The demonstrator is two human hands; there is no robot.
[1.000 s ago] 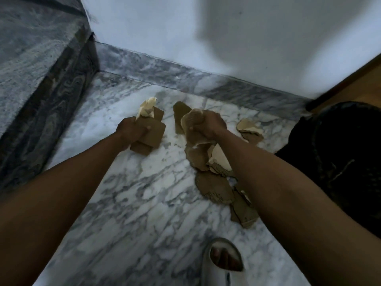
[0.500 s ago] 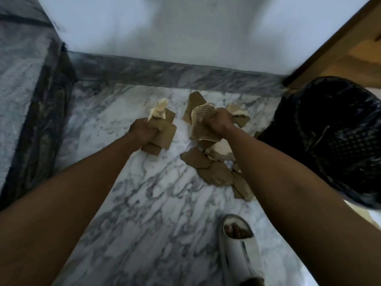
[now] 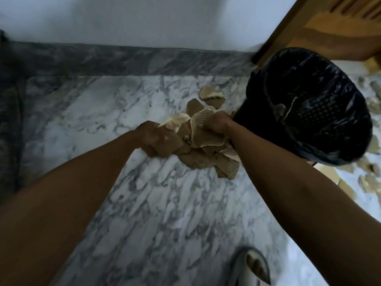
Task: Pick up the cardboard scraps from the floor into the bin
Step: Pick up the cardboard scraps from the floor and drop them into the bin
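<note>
surroundings: marble floor (image 3: 156, 203), grey skirting (image 3: 123, 60) under a white wall (image 3: 144, 17), wooden door (image 3: 329, 32) behind the bin, sandalled foot (image 3: 252, 267) at the bottom edge
bin (image 3: 321, 112): black, mesh-sided, lined with a black bag, standing just right of the right hand
cardboard scraps (image 3: 198, 159): torn brown pieces, some with pale ribbed faces, heaped on the floor beside the bin; more lie beyond it
left hand (image 3: 152, 137): fingers curled round a bunch of scraps
right hand (image 3: 216, 122): fist gripping a ribbed scrap
</note>
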